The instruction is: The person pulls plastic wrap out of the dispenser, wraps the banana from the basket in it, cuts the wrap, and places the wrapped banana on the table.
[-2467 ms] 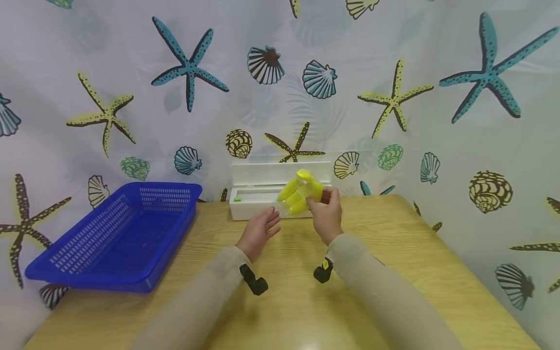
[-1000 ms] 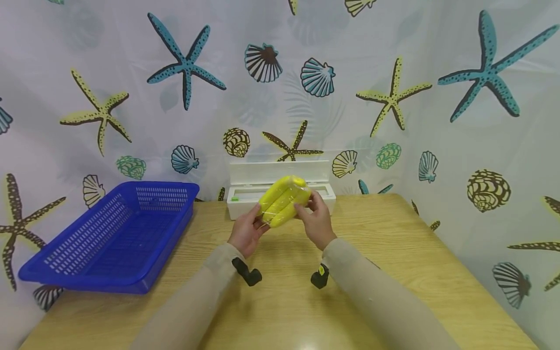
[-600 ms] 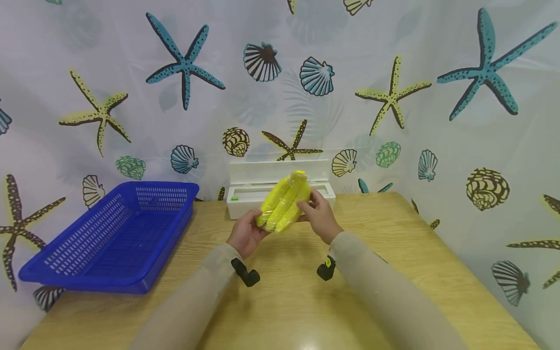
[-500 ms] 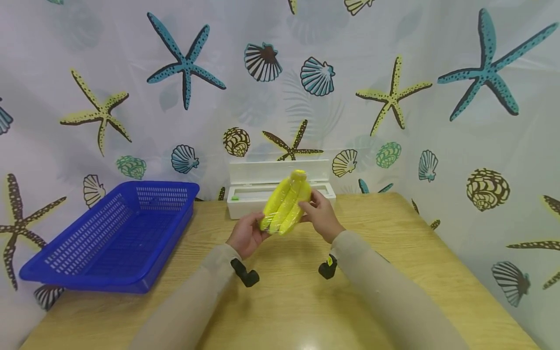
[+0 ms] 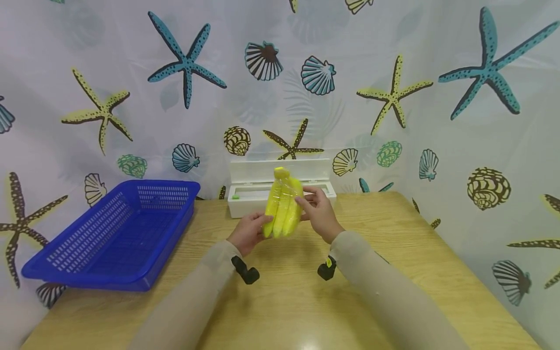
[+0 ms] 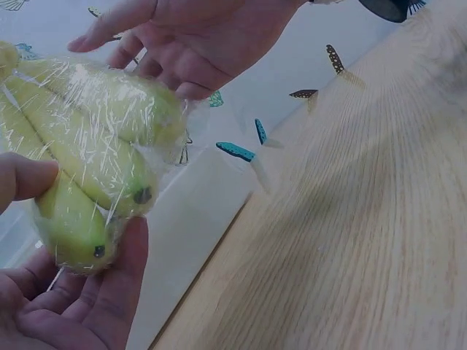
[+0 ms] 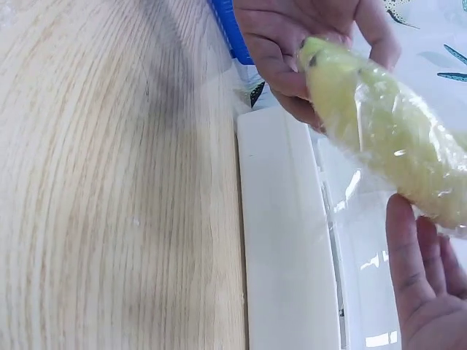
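A bunch of yellow bananas (image 5: 282,204) wrapped in clear plastic film is held up above the table, stem end up, in the head view. My left hand (image 5: 249,233) grips its lower left side, with the thumb in front and the fingers behind. At the upper right side, my right hand (image 5: 321,214) holds the bunch loosely between thumb and fingers. The left wrist view shows the film on the bananas (image 6: 80,138) shiny and creased, with dark tips at the lower ends. In the right wrist view, the thumb of my right hand (image 7: 430,292) is right at the film's edge.
Behind the bananas stands a long white box (image 5: 245,206) with its lid raised and a green slider (image 5: 236,197) on it, like a film dispenser. A blue plastic basket (image 5: 144,272) sits at the left of the wooden table (image 5: 280,301). A patterned curtain hangs behind.
My left hand came to the bunch and took hold of its lower side. The bananas have swung from a slant to nearly upright and shifted slightly left. My right hand stays at their right side.
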Tool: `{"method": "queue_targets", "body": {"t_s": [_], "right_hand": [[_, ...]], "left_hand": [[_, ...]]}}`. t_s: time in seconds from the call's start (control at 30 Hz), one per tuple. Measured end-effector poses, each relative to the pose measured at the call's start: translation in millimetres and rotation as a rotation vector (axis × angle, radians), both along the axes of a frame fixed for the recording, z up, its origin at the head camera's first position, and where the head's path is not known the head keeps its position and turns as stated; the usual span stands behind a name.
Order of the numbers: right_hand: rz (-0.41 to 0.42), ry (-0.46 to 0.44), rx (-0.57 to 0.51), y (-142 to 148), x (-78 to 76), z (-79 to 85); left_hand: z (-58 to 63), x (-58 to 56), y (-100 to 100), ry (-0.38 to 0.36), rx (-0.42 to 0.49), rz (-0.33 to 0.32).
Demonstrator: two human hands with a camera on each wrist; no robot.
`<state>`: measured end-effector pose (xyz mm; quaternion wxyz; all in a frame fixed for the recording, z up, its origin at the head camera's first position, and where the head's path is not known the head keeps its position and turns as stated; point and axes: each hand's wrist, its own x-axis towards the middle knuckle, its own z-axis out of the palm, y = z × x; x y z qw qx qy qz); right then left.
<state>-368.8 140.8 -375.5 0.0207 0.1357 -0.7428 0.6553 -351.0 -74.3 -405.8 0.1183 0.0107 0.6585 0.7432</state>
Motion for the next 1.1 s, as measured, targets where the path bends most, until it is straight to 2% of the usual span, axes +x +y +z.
{"method": "queue_targets", "body": {"t_s": [0.07,0.2,0.3,0.4,0.57,0.8,0.9,1.0,1.1], "right_hand": [[-0.046,-0.005,0.034,1,0.4,-1.2],[-0.124,-0.046,0.173,0,3.8,-8.8],[-0.107,-0.055,0.237,-5,7.0,-14.7],[-0.03,-0.061,0.175,-12,8.3,-18.2],[0.141,-0.162,-0.026,-20,9.0,-18.8],[0.305,-0.314,-0.172,-15,8.2,-22.4],[0.347,-0.351,-0.217,-15,9.0,-23.4],[0.369,-0.343,-0.21,-17,9.7,-22.8],[0.346,-0.341,-0.198,-19,9.7,-21.9]], "left_hand": [[-2.1,-1.9,-1,0.006,0.003,0.025],[-4.7,-3.5,-2,0.052,0.054,0.099],[-3.6,-2.7,-1,0.092,0.072,0.175],[-2.5,-1.5,1,0.102,0.078,0.221],[-3.6,-1.7,6,0.095,0.111,0.193],[-5.4,-3.7,6,0.071,0.122,0.2],[-4.6,-2.7,7,0.067,0.128,0.193],[-4.3,-1.8,9,0.066,0.141,0.191],[-4.6,-1.8,11,0.069,0.142,0.182]]}}
